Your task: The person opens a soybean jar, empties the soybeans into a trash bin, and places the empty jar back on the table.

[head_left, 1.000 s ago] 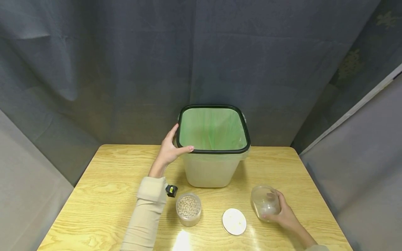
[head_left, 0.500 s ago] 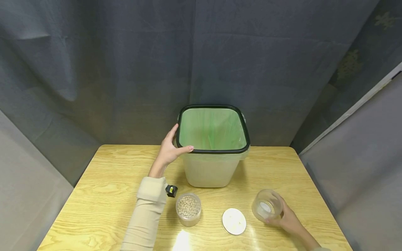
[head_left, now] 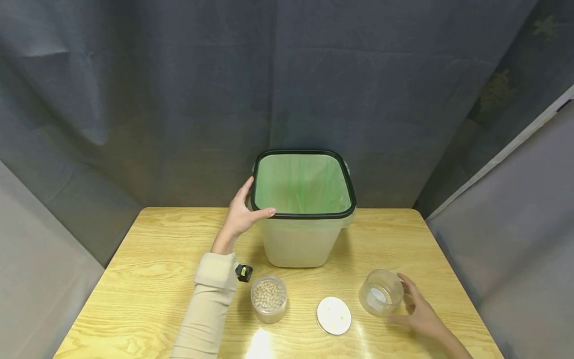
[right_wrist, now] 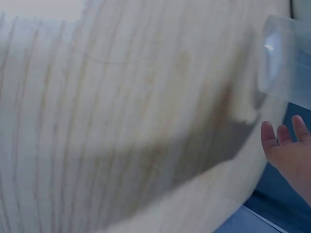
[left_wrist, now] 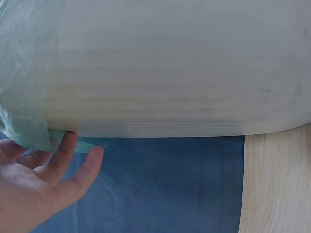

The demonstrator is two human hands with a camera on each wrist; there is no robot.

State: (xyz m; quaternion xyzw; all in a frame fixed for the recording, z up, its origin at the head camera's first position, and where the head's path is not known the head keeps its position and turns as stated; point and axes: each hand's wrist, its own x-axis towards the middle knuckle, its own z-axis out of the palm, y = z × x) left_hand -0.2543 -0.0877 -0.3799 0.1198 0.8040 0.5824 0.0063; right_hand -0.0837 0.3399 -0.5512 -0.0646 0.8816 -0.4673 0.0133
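Note:
A square white bin [head_left: 296, 244] with a black rim and green liner [head_left: 300, 184] stands at the table's back. My left hand [head_left: 237, 214] rests against its front left corner, thumb and fingers straight and spread along the rim. In the left wrist view the left hand [left_wrist: 43, 179] touches the liner's overhang. On the right stands a clear plastic jar [head_left: 381, 291], upright, with a white patch at its bottom. My right hand [head_left: 419, 311] is just right of the jar, fingers spread and holding nothing; in the right wrist view a gap shows between the right hand [right_wrist: 291, 150] and the jar [right_wrist: 282, 63].
A clear jar of small pale balls [head_left: 269, 296] stands in front of the bin, near my left sleeve [head_left: 206, 304]. A round white lid [head_left: 334, 316] lies between the two jars. Dark curtains [head_left: 202, 99] hang behind the wooden table [head_left: 161, 279].
My right hand has set the clear jar, tilted a second ago, upright on the table, let it go and drawn slightly right. The left hand and bin have stayed put.

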